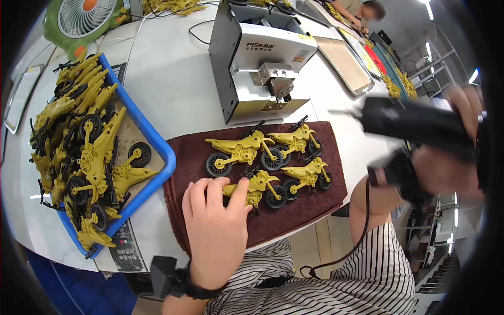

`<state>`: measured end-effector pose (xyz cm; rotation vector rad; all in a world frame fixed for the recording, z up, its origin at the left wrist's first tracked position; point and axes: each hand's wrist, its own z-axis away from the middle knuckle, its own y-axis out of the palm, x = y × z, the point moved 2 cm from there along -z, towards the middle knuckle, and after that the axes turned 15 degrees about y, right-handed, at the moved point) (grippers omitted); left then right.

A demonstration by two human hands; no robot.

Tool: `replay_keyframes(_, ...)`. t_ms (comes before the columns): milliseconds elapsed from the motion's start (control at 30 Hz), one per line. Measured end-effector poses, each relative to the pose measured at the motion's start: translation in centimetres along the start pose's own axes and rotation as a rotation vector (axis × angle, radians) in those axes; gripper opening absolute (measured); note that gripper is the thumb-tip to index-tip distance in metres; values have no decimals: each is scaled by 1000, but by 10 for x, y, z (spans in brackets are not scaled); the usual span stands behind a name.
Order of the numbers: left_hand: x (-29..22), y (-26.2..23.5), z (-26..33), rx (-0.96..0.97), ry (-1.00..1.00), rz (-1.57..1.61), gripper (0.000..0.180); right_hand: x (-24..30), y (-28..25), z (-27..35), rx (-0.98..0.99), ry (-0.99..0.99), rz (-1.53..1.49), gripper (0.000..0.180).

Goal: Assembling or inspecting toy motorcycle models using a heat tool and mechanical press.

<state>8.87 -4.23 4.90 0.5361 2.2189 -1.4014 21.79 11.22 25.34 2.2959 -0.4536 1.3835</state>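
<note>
Toy motorbikes, yellow, lie four together on the brown mat, right of the blue tray. The left hand rests flat on the nearest bike, fingers loose. The right hand, blurred, grips a black tool right of the mat.

Brown towel: four yellow toy motorcycles laid flat; left hand resting on the nearest one. Right hand, blurred, gripping a black corded tool. Blue tray heaped with yellow parts; grey machine behind; green fan.
</note>
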Motion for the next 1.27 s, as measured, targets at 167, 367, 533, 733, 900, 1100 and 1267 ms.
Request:
replay_keyframes(167, -23, 7, 11, -8, -39, -188, 56, -89, -8, -61, -181, -107, 75, 12)
replay_keyframes(367, -36, 33, 14, 128, 52, -32, 90, -106, 4, -71, -273, -19, 84, 10)
replay_keyframes(533, -31, 40, 13, 182, 68, -58, 92, -118, -7, -72, -267, -63, 160, 10)
replay_keyframes(733, -24, 46, 20, 183, 77, -210, 92, -110, 9, -49, 137, 251, -31, 14)
replay_keyframes(900, -25, 61, 24, 193, 136, -226, 85, -105, 56, 6, 225, 174, -19, 23)
replay_keyframes(1100, -20, 64, 21, -32, 133, -310, 46, -125, 75, 14, 443, 162, -26, 27)
replay_keyframes(1267, -20, 66, 22, -68, 105, -75, 52, -125, 76, 11, 551, 277, 71, 29)
